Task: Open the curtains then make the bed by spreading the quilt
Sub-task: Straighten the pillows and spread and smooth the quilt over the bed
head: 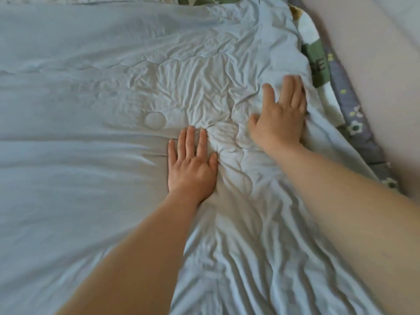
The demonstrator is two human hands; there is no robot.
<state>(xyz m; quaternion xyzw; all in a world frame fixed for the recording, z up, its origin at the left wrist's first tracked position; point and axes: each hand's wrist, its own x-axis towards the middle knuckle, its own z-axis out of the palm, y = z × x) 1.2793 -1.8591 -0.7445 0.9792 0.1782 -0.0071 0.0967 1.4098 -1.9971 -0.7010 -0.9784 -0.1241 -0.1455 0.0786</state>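
1 pale-blue quilt [79, 64], 2 hands flat on it w/ straight fingers: L hand [192, 164], R hand [280, 115]

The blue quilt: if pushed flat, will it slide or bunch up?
The quilt is probably floppy: it wrinkles around the left hand and right hand. It likely bunches rather than slides, as creases gather between them.

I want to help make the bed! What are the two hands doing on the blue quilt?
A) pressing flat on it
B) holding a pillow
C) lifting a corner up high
A: the left hand and right hand both lie flat on the quilt with straight fingers, holding nothing.
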